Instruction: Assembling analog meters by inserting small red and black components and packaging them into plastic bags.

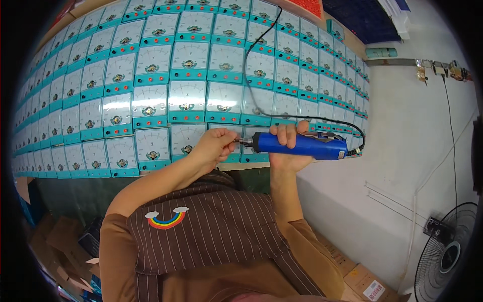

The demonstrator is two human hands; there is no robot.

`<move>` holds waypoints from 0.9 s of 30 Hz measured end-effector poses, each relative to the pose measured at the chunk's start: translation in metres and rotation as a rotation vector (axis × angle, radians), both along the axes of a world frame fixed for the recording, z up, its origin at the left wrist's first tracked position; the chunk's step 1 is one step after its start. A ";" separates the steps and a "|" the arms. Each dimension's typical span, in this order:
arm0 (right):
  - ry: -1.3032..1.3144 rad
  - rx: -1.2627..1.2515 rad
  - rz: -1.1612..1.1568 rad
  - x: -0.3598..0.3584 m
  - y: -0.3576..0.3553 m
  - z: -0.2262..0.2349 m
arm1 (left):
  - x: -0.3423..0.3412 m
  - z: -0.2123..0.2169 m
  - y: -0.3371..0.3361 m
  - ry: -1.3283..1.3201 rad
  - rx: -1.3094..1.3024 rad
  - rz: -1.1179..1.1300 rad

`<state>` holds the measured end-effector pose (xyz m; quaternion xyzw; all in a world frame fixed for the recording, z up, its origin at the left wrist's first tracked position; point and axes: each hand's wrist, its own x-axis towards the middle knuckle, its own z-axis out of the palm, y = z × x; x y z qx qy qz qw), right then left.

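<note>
Blue electric screwdriver in right hand; left hand pinches tip.

The electric screwdriver lies before the rows of panel meters, a fan at far right.

A single head-worn fisheye camera looks steeply down over the wearer's chest onto the counter. The left hand and right hand sit close, near frame centre. Straight edges bend toward the rim; a wall fills the right side.
</note>
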<state>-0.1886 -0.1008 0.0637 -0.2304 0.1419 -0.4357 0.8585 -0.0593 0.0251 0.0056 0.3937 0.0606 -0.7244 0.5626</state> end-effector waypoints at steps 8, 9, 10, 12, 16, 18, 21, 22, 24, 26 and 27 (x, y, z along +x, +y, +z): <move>0.303 -0.423 -0.336 -0.022 -0.026 -0.019 | 0.002 -0.001 -0.007 -0.135 0.079 0.035; 0.300 -0.535 -0.324 -0.021 -0.030 -0.025 | 0.003 -0.004 -0.005 -0.123 0.080 0.019; 0.300 -0.534 -0.326 -0.020 -0.032 -0.030 | 0.004 -0.006 -0.002 -0.111 0.081 0.006; 0.351 -0.527 -0.337 -0.017 -0.030 -0.039 | 0.003 -0.008 0.003 -0.090 0.080 -0.005; 0.322 -0.476 -0.383 -0.012 -0.031 -0.053 | 0.002 -0.009 0.007 -0.061 0.093 -0.023; 0.302 -0.505 -0.356 -0.009 -0.031 -0.056 | 0.003 -0.010 0.006 -0.063 0.087 -0.029; 0.320 -0.576 -0.283 0.002 -0.022 -0.056 | 0.002 -0.010 0.005 -0.063 0.075 -0.033; 0.361 -0.619 -0.244 0.006 -0.017 -0.056 | 0.001 -0.010 0.004 -0.059 0.069 -0.038; 0.401 -0.777 -0.251 0.007 -0.013 -0.054 | -0.002 -0.009 0.002 -0.068 0.064 -0.050; 0.462 -0.699 -0.223 0.009 -0.011 -0.051 | -0.001 -0.009 0.002 -0.079 0.059 -0.059; 0.293 -0.589 -0.218 0.006 -0.017 -0.057 | -0.001 -0.009 0.003 -0.076 0.078 -0.063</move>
